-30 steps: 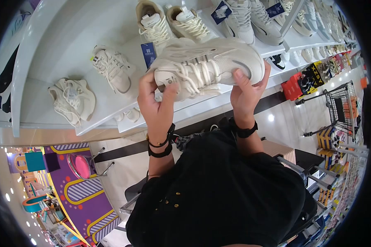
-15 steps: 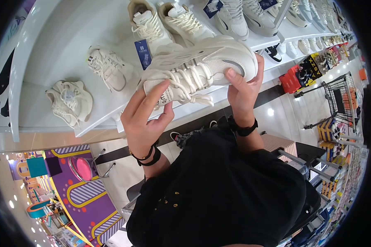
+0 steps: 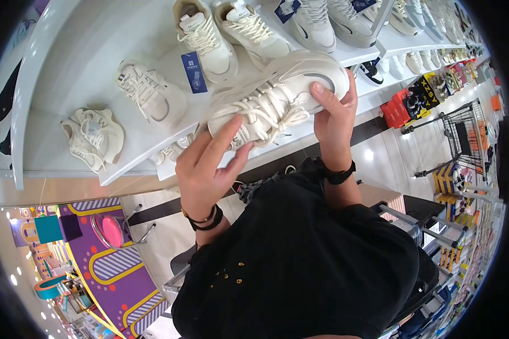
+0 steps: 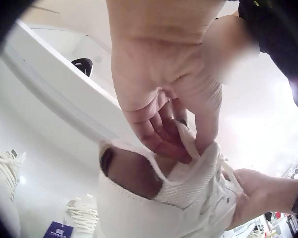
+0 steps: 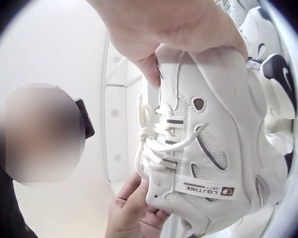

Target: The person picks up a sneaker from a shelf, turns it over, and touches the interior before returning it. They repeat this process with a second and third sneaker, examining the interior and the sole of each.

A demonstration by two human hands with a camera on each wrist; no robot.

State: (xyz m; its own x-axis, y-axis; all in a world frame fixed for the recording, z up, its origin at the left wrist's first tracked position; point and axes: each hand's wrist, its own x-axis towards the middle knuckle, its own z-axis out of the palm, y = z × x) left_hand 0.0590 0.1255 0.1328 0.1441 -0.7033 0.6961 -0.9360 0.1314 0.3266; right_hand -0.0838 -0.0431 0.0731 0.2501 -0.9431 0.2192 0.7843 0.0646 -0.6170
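Over the shelf front, a white lace-up sneaker (image 3: 297,68) lies sideways between both hands, laces turned toward the body. My right hand (image 3: 336,116) grips its toe end, thumb on the mesh upper. At the collar end, my left hand (image 3: 205,169) pinches the tongue; the left wrist view shows the tongue (image 4: 188,141) between thumb and fingers beside the open collar. In the right wrist view, the sneaker's side (image 5: 223,114) shows cut-outs and a small brand strap, and the tied laces (image 5: 151,141) hang loose over the front.
Several white sneakers stand on the white shelf (image 3: 45,141), one pair (image 3: 209,45) with a blue tag (image 3: 194,72) close behind the held sneaker. Another pair (image 3: 93,138) and a single sneaker (image 3: 152,96) are at left. A shopping cart (image 3: 464,135) and red boxes (image 3: 396,110) stand at right.
My left hand has shifted its hold at the tongue, fingers now farther over the laces. The sneaker has tilted, bringing its laces lower and toward the body. The right hand keeps its toe grip.
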